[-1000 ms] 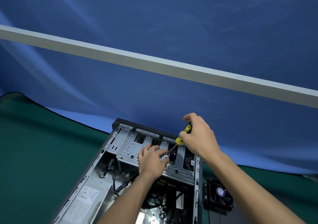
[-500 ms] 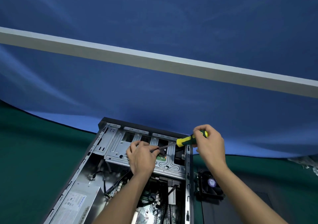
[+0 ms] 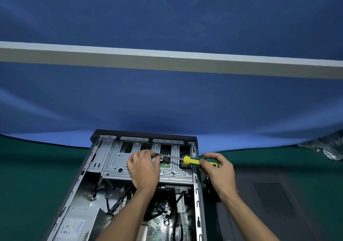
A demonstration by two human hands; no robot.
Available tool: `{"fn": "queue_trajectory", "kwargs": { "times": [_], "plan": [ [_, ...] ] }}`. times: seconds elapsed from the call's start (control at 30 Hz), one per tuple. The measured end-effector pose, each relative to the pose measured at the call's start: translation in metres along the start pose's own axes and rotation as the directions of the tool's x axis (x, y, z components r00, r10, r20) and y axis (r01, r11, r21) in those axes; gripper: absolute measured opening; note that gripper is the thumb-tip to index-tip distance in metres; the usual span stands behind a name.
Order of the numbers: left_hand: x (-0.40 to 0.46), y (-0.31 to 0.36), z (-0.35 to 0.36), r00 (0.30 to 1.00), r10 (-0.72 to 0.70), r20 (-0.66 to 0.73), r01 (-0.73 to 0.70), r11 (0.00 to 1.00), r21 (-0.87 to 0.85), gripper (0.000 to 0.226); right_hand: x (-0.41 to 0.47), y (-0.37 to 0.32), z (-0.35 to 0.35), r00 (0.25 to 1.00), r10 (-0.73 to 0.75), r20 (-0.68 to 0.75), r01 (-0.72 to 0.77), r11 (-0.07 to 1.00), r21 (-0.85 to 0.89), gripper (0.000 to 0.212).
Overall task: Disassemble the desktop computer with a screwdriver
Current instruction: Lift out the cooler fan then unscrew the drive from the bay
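The opened desktop computer case (image 3: 78,185) lies on its side on the green mat, with its metal drive cage (image 3: 115,157) at the far end. My right hand (image 3: 218,170) grips the yellow and green handle of the screwdriver (image 3: 198,162), which lies nearly level and points left. My left hand (image 3: 143,168) rests over the cage and pinches the screwdriver's tip between its fingertips. The motherboard (image 3: 163,222) and cables show below the cage. Whether a screw sits under the tip is hidden by my fingers.
A silver power supply (image 3: 78,226) fills the case's near left. The removed dark side panel (image 3: 269,203) lies flat to the right of the case. A blue cloth backdrop (image 3: 167,101) with a grey bar (image 3: 167,62) hangs behind. Crumpled plastic (image 3: 332,148) sits at the far right.
The screwdriver has tilted from steep to nearly level, and my right hand has dropped lower and to the right of the case. The view has shifted so the case sits more centred.
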State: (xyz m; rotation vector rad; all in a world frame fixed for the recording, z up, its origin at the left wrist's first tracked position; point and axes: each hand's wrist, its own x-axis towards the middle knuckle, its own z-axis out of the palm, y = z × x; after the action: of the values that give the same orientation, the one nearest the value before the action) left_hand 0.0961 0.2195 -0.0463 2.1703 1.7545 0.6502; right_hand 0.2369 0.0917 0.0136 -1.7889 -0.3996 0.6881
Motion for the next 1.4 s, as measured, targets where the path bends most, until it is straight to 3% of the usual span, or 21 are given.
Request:
{"fn": "queue_trajectory", "kwargs": {
  "times": [0.13, 0.23, 0.47, 0.57, 0.67, 0.8, 0.9, 1.0, 1.1, 1.4],
  "plan": [
    [0.000, 0.001, 0.002, 0.999, 0.047, -0.005, -0.047, 0.999, 0.002, 0.019, -0.006, 0.005, -0.014, 0.984, -0.060, 0.168, 0.120, 0.919, -0.375, 0.025],
    [0.001, -0.001, 0.003, 0.998, 0.057, -0.016, -0.057, 0.998, -0.016, 0.017, -0.012, 0.007, -0.016, 0.943, -0.095, 0.319, 0.298, 0.671, -0.679, 0.032],
    [-0.002, -0.002, -0.004, 1.000, 0.010, -0.022, -0.013, 0.986, -0.166, 0.008, -0.017, -0.008, 0.008, 0.949, -0.075, 0.308, 0.311, 0.400, -0.862, 0.026],
    [-0.001, -0.005, -0.013, 0.995, -0.082, 0.060, 0.099, 0.926, -0.365, 0.005, -0.018, -0.003, 0.011, 0.983, 0.042, 0.180, 0.140, 0.471, -0.871, 0.026],
    [-0.007, -0.005, -0.024, 0.970, -0.188, 0.152, 0.242, 0.786, -0.569, 0.009, -0.016, -0.001, 0.006, 0.986, 0.146, 0.079, -0.016, 0.559, -0.829, 0.025],
    [-0.028, 0.002, -0.044, 0.957, -0.198, 0.212, 0.290, 0.671, -0.682, 0.014, -0.019, -0.002, 0.002, 0.993, 0.075, 0.087, 0.013, 0.684, -0.729, 0.025],
    [-0.039, 0.014, -0.056, 0.933, -0.154, 0.326, 0.346, 0.638, -0.688, 0.012, -0.026, 0.002, 0.002, 0.990, -0.043, 0.132, 0.114, 0.795, -0.596, 0.024],
    [-0.050, 0.032, -0.065, 0.855, -0.080, 0.513, 0.460, 0.574, -0.678, 0.007, -0.036, 0.005, 0.001, 0.976, -0.139, 0.169, 0.195, 0.901, -0.387, 0.016],
    [-0.062, 0.051, -0.069, 0.784, -0.006, 0.621, 0.516, 0.563, -0.645, 0.008, -0.046, 0.005, -0.005, 0.959, -0.193, 0.208, 0.243, 0.937, -0.251, 0.013],
    [-0.092, 0.083, -0.057, 0.722, 0.024, 0.691, 0.540, 0.604, -0.586, 0.016, -0.054, 0.022, -0.037, 0.981, -0.136, 0.139, 0.171, 0.944, -0.282, 0.013]
  ]
}}
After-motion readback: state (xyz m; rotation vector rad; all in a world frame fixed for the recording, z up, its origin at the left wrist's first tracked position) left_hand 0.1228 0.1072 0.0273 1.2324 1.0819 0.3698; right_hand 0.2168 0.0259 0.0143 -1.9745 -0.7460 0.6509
